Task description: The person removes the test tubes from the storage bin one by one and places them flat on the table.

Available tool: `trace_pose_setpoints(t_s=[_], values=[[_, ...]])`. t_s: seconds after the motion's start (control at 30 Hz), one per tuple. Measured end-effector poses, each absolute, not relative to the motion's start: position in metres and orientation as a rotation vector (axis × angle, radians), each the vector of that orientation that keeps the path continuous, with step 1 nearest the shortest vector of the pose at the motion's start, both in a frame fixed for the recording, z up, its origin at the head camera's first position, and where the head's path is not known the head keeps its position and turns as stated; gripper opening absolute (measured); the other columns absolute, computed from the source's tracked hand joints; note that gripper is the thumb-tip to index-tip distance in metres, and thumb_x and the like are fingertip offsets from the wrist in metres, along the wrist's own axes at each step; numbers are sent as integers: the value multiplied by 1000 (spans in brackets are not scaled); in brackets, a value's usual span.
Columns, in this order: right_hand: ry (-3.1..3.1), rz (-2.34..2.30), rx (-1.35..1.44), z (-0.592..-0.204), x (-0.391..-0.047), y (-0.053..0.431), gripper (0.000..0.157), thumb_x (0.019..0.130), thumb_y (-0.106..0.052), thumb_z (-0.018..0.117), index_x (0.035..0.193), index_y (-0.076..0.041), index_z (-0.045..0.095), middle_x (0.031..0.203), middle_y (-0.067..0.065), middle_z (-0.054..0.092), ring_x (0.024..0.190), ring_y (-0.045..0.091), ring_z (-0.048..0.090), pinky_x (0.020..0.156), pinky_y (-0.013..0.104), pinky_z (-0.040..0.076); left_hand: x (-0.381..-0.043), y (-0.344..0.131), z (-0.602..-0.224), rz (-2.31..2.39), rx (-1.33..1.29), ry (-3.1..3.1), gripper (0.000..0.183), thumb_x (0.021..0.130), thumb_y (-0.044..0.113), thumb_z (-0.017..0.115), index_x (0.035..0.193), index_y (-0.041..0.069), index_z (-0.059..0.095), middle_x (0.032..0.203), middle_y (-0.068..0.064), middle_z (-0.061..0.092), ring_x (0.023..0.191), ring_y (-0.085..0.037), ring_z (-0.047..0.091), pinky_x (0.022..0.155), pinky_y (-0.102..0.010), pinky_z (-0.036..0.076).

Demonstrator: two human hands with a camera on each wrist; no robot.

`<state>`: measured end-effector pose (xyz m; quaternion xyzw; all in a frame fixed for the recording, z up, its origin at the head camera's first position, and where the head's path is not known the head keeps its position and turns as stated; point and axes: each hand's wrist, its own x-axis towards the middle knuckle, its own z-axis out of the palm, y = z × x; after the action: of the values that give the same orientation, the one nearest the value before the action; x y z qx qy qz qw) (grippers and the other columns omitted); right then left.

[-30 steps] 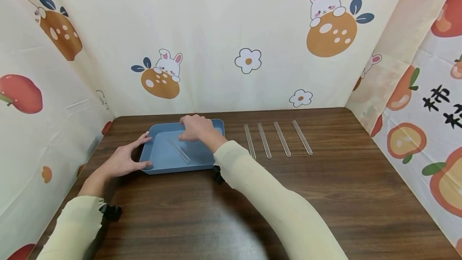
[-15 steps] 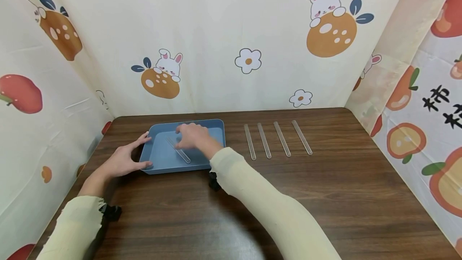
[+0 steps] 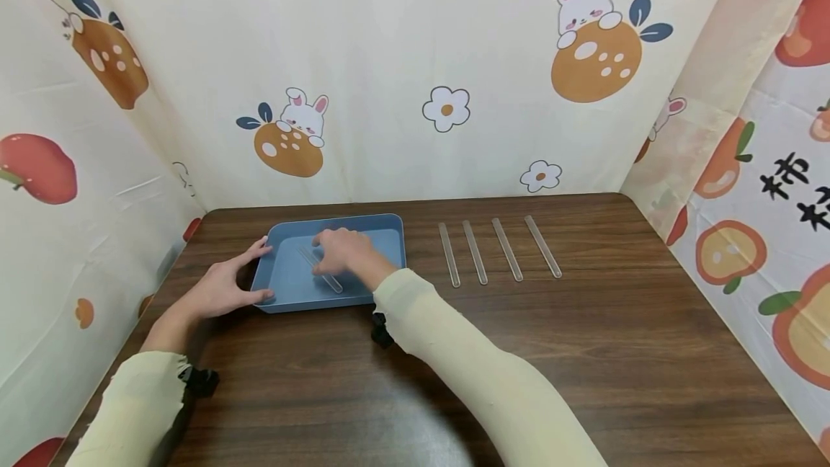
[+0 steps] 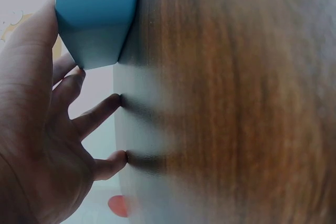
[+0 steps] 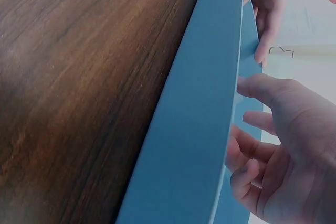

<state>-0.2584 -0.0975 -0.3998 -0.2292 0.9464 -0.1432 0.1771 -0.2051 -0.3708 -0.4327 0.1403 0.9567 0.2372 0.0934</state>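
The left hand, fingers spread and ungripping, touches the left end of a blue rectangular tray, where a clear slender stick lies partly beneath the right hand, its grip impossible to tell, and four similar sticks lie rightward on the wooden table.

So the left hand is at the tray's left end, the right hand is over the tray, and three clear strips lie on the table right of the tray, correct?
Not quite: the head view shows four clear strips on the table, not three. The rest holds: left hand at the left end of the tray, right hand over it.
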Motion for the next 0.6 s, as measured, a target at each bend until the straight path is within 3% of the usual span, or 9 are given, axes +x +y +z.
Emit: trace_pose_setpoints(t_s=[0.3, 0.47, 0.6], values=[[2649, -379, -626, -440, -291, -109, 66, 101, -55, 80, 163, -47, 56, 156, -11, 70, 113, 14, 69, 92, 38, 60, -204, -370, -432, 712, 428, 2852, 95, 99, 40, 85, 175, 8, 38, 189, -20, 23, 160, -64, 40, 121, -87, 38], [2632, -350, -662, -466, -309, -116, 66, 100, -54, 81, 161, -48, 57, 153, -13, 70, 110, 12, 66, 81, 33, 56, -203, -369, -432, 715, 429, 2855, 95, 98, 39, 86, 175, 8, 38, 189, -19, 23, 160, -64, 40, 121, -86, 38], [2622, -320, -678, -468, -311, -117, 62, 101, -53, 80, 159, -47, 60, 156, -13, 68, 112, 12, 65, 81, 32, 55, -202, -369, -432, 716, 425, 2858, 95, 98, 39, 86, 174, 8, 39, 189, -20, 24, 160, -64, 40, 121, -87, 38]])
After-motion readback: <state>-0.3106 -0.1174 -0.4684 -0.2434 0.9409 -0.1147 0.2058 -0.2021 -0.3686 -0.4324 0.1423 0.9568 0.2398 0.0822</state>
